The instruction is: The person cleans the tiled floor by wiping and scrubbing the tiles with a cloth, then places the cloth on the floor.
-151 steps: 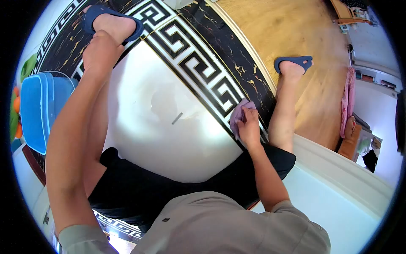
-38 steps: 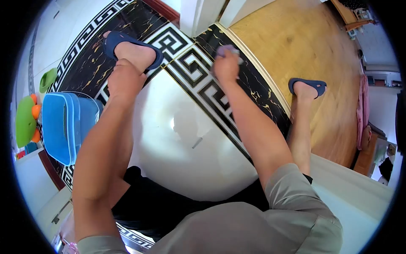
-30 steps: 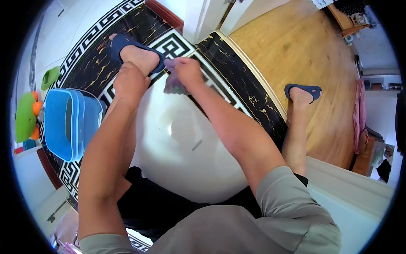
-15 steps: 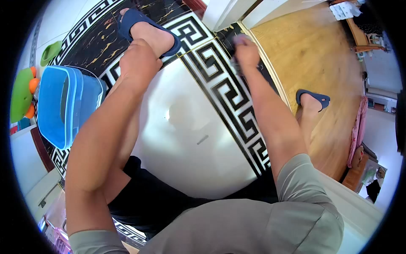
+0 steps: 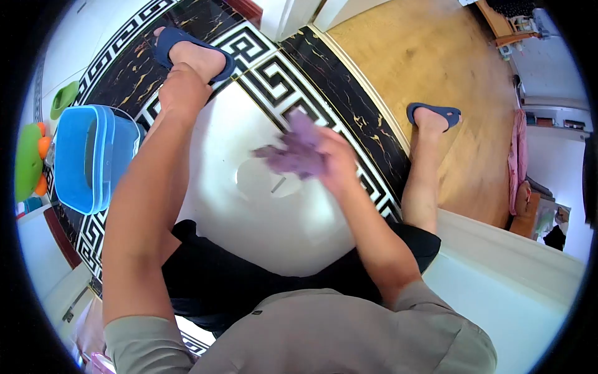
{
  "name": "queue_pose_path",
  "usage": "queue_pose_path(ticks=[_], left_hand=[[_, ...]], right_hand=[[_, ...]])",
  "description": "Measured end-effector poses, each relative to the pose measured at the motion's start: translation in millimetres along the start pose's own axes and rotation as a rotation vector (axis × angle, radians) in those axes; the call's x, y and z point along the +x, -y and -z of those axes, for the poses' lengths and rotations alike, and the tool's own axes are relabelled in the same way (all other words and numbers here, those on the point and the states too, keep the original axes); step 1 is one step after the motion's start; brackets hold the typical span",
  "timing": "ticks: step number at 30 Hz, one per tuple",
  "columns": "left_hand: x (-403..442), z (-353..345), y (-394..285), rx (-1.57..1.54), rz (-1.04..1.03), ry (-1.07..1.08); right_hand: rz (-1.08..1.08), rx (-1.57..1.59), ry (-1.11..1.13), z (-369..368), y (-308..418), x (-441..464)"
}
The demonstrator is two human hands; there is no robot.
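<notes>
A crumpled purple cloth [image 5: 298,149] is in my right hand [image 5: 338,161], raised over the white floor tile [image 5: 230,206]; motion blurs the cloth's edges. My left hand [image 5: 182,90] is wrapped round my own left ankle, just above a dark blue slipper [image 5: 219,61]. To the left of that arm stands a light blue bucket [image 5: 103,159]. A small grey mark or strip [image 5: 278,184] lies on the tile below the cloth; I cannot tell which.
A black-and-white key-pattern border [image 5: 283,87] and a black marble strip [image 5: 349,84] run along the wooden floor [image 5: 405,50]. A green slipper [image 5: 64,100] and a green object with orange knobs [image 5: 29,159] are at the left. My other slipper [image 5: 434,114] rests on the wood.
My right hand has come back from the black strip by the doorway with the cloth, towards me and over the white tile. My left hand stays on the ankle. The view has shifted slightly.
</notes>
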State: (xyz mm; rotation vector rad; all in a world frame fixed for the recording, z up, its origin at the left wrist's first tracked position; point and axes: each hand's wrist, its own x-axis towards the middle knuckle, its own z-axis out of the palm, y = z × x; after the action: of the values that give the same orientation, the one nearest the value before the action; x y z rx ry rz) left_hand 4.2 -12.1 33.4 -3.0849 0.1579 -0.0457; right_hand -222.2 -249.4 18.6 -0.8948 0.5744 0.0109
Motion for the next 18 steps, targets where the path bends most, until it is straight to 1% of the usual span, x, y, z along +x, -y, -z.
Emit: queue_pose_path(ticks=[2,4,6,7,8,10,11,12,13,14,15,16,18], left_hand=[[-2,-2,2,0.017,-0.024,-0.036],[0,-6,2,0.05,-0.027,-0.038],[1,-10,0,0.068,-0.043,-0.024],[-1,-4,-1,0.052,-0.048,-0.016],[-1,0,-1,0.037,-0.048,-0.013],[0,5,-1,0.018,-0.048,0.007],[-1,8,-2,0.028,-0.042,0.021],[-3,8,-3,0.04,-0.04,0.039],[-4,7,-3,0.029,-0.051,0.044],[-3,6,-2,0.018,-0.058,0.046],[-2,6,0,0.007,-0.061,0.041],[0,4,1,0.016,-0.053,0.023],[0,-1,-1,0.032,-0.033,-0.016]], right_hand=[[-0.018,-0.104,-0.241,52,22,-59],[0.048,-0.227,-0.465,109,24,-104],[0.027,-0.313,-0.711,158,8,-130],[0.012,-0.355,-0.729,194,-12,-137],[0.039,-0.249,-0.816,205,-33,-135],[0.106,-0.342,-0.982,169,-45,-115],[0.225,-0.389,-0.853,182,-64,-96],[0.127,-0.623,-0.835,124,-41,-83],[0.286,-0.909,-0.714,145,-66,-54],[0.413,-1.041,-0.672,113,-66,-31],[0.436,-1.198,-0.668,73,-62,-13],[0.572,-1.298,-0.524,55,-65,12],[0.499,-1.213,-0.455,-10,-64,51]])
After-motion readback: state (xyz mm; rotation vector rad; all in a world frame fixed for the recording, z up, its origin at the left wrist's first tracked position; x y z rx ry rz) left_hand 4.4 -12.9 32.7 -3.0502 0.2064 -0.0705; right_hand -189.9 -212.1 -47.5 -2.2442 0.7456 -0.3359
